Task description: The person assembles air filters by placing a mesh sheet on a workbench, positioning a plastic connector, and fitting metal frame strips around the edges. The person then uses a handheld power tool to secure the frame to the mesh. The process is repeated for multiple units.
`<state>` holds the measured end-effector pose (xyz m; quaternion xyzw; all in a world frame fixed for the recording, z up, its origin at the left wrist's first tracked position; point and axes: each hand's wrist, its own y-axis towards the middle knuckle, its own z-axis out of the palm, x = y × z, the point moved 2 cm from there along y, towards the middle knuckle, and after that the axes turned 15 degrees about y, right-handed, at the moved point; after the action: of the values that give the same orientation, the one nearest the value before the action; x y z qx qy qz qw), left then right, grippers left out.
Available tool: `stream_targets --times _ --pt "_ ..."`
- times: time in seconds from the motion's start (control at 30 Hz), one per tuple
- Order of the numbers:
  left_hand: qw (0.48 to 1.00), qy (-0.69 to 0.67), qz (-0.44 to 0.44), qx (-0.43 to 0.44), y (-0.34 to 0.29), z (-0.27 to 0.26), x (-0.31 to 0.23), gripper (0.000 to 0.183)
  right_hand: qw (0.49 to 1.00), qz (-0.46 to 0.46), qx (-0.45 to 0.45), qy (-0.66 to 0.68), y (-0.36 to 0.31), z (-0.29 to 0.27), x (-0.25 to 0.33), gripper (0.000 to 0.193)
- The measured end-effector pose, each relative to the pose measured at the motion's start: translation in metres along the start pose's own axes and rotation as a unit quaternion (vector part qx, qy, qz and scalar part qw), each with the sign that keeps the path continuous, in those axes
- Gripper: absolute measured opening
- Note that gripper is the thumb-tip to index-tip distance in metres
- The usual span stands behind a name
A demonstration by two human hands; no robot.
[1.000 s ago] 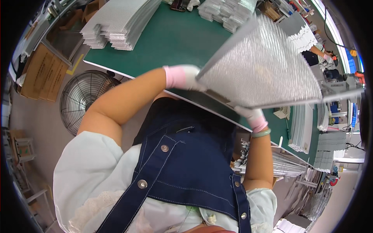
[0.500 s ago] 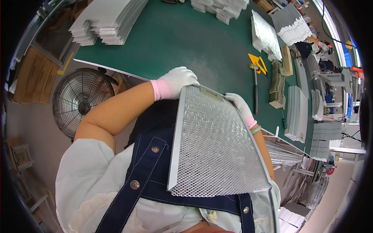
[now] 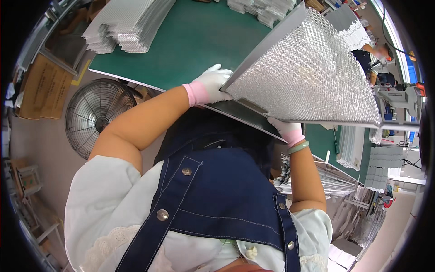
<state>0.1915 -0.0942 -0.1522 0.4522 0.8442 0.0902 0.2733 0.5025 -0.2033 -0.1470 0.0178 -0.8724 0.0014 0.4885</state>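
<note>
A framed metal mesh filter panel (image 3: 303,72) stands tilted up over the front part of the green worktable (image 3: 195,41). Its silvery mesh faces me, and grey metal strips edge its sides. My left hand (image 3: 213,86), in a white glove with a pink cuff, grips the panel's lower left corner. On the lower edge farther right, my right hand (image 3: 285,129), gloved the same way, is closed on the frame. Some of its fingers are hidden behind the panel. The hammer and yellow-handled tool on the table are now covered by the panel.
Stacked mesh sheets (image 3: 129,25) lie at the table's far left, with another mesh stack (image 3: 263,9) at the back. Long pale strips (image 3: 351,147) are piled at the right. A floor fan (image 3: 100,121) stands left of the table. Another person (image 3: 364,59) is at the far right.
The panel has swung from leaning against my body to tilting up and away over the table. Both hands keep hold of its edge; the right hand has moved lower and slightly nearer me.
</note>
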Motion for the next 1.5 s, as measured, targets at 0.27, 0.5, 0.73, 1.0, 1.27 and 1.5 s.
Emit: stream_targets --times 0.27,0.5,0.73,1.0,1.27,1.5 --pt "0.983 -0.166 -0.011 0.071 0.043 -0.071 -0.025 0.055 0.977 -0.098 0.041 -0.186 0.017 -0.008 0.014 0.052" --pt "0.959 -0.265 -0.094 -0.039 0.142 -0.190 -0.094 0.039 0.968 0.073 0.047 0.236 0.017 -0.059 0.089 0.053" --pt "0.902 -0.409 -0.073 -0.114 0.138 -0.164 -0.069 0.038 0.855 -0.249 -0.169 0.423 0.056 -0.114 0.210 0.023" --pt "0.893 -0.415 -0.089 -0.148 0.137 -0.157 -0.075 0.033 0.842 -0.280 -0.349 0.301 0.056 -0.098 0.210 0.038" --pt "0.878 -0.453 -0.059 -0.145 0.138 -0.154 -0.077 0.035 0.944 -0.257 -0.071 0.194 0.048 -0.146 0.218 0.070" --pt "0.884 -0.440 -0.050 -0.151 0.137 -0.159 -0.074 0.040 0.970 -0.235 -0.032 0.055 0.064 -0.142 0.262 0.059"
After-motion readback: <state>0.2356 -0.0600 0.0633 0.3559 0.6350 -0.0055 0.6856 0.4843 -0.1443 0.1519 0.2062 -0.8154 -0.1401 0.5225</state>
